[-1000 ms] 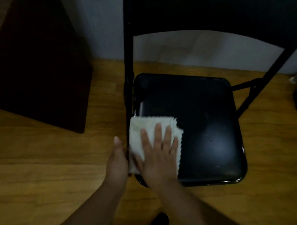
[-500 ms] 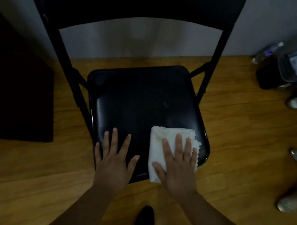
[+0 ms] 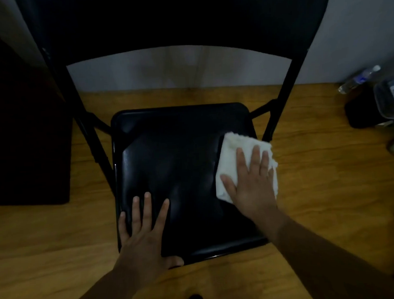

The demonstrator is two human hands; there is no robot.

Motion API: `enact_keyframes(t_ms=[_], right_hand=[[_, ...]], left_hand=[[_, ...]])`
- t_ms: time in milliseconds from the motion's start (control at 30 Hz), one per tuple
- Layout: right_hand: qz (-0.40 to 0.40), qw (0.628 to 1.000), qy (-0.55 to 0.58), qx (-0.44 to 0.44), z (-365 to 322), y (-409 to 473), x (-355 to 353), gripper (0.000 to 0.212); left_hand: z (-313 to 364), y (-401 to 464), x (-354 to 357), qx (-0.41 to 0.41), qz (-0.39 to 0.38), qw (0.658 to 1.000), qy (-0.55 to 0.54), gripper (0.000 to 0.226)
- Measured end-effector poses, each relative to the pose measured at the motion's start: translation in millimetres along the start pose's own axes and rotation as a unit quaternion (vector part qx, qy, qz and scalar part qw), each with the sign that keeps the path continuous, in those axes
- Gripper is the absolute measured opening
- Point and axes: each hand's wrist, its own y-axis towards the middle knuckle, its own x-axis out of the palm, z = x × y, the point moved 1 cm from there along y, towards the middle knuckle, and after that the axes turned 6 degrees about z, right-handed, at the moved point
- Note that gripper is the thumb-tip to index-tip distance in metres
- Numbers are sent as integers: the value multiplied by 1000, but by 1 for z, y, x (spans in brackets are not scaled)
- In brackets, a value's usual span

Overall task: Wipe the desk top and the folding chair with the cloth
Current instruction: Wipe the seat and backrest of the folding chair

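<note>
My right hand [image 3: 251, 183] lies flat, fingers straight and slightly spread, pressing the white cloth [image 3: 234, 147] onto the right edge of the folding chair [image 3: 176, 163] seat, right of the frame's centre. The unwiped seat stretches left from this grip. My left hand [image 3: 141, 233] rests spread and flat on the seat's lower-left corner, holding nothing, likely steadying the chair.

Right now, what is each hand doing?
Left hand: open, flat on the chair seat.
Right hand: open, fingers straight, pressing the white cloth on the seat.
</note>
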Motion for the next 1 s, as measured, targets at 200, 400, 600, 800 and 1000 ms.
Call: enact_keyframes(t_ms=[200, 400, 600, 800, 1000], right_hand=[[23, 997, -12, -67, -36, 116, -4, 82], [25, 999, 1, -44, -56, 131, -4, 80], [-2, 974, -21, -227, -20, -62, 22, 80], [0, 972, -62, -225, 12, -46, 15, 82], [20, 1000, -6, 17, -47, 118, -5, 82]], left_hand=[[0, 0, -1, 4, -12, 1000, -6, 142], [-2, 1, -2, 7, -18, 1000, -4, 141], [1, 2, -5, -7, -31, 999, 2, 140], [3, 1, -8, -6, -38, 999, 10, 142], [1, 0, -7, 1, -29, 999, 13, 141]])
